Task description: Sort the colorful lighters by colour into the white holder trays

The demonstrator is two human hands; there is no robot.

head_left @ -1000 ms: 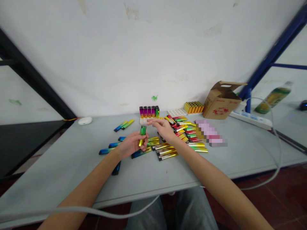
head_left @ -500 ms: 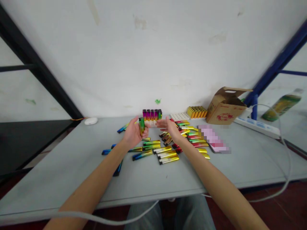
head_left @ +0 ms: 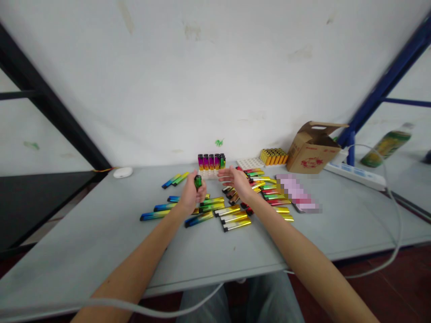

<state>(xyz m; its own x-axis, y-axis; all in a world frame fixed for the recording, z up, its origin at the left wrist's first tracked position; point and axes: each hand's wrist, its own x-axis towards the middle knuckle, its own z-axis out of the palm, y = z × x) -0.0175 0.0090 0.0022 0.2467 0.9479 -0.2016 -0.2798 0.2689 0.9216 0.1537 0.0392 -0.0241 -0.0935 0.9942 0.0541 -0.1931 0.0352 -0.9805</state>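
My left hand (head_left: 191, 195) is closed around a green lighter (head_left: 198, 181), whose dark top pokes up out of the fist; the rest of it is hidden by the fingers. My right hand (head_left: 235, 180) hovers to the right with its fingers stretched out and nothing in them. Beyond both hands, several purple-and-orange lighters (head_left: 206, 162) stand upright in a white holder (head_left: 208, 173). Blue-and-yellow lighters (head_left: 199, 219) lie flat near my left forearm. White-and-yellow lighters (head_left: 235, 217) lie between my forearms, and red, green and yellow ones (head_left: 274, 196) lie beyond the right forearm.
A white perforated tray (head_left: 251, 163) sits by the wall beside a block of yellow lighters (head_left: 274, 156). To the right are an open cardboard box (head_left: 311, 152), a pink phone-like slab (head_left: 298, 193), a power strip (head_left: 357, 176) and a bottle (head_left: 387, 146). A white case (head_left: 123, 172) lies at left.
My left hand has turned, so the green lighter now shows mostly its top end instead of its side. The right hand stays almost in place, fingers still extended.
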